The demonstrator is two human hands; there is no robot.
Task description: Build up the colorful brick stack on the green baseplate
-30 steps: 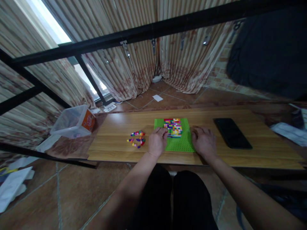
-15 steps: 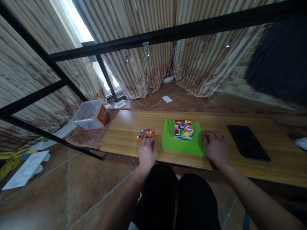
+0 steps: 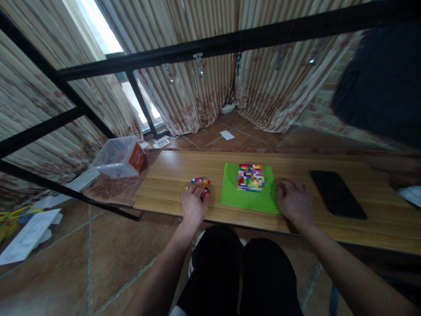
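Observation:
A green studded baseplate (image 3: 248,203) lies on the table, bearing a block of many-coloured toy bricks (image 3: 251,177) stacked several layers high. Left of it is a small pile of loose toy bricks (image 3: 199,180). My left hand (image 3: 194,205) is over the near side of this pile with its fingers bent down and drawn together; anything between the fingertips is hidden. Beside the right edge of the baseplate rests my right hand (image 3: 296,202), fingers curled, thumb side close to the edge. Whether something sits inside its fingers cannot be seen.
A black phone or tablet (image 3: 337,194) lies to the right on the wooden table (image 3: 171,173). Beyond the table's left end stands a clear plastic box (image 3: 116,160) with an orange label. A black metal bar (image 3: 217,47) crosses above the far side.
My left hand has moved slightly left and forward onto the loose bricks, covering some of them. The right hand stays beside the baseplate. The view has shifted a little.

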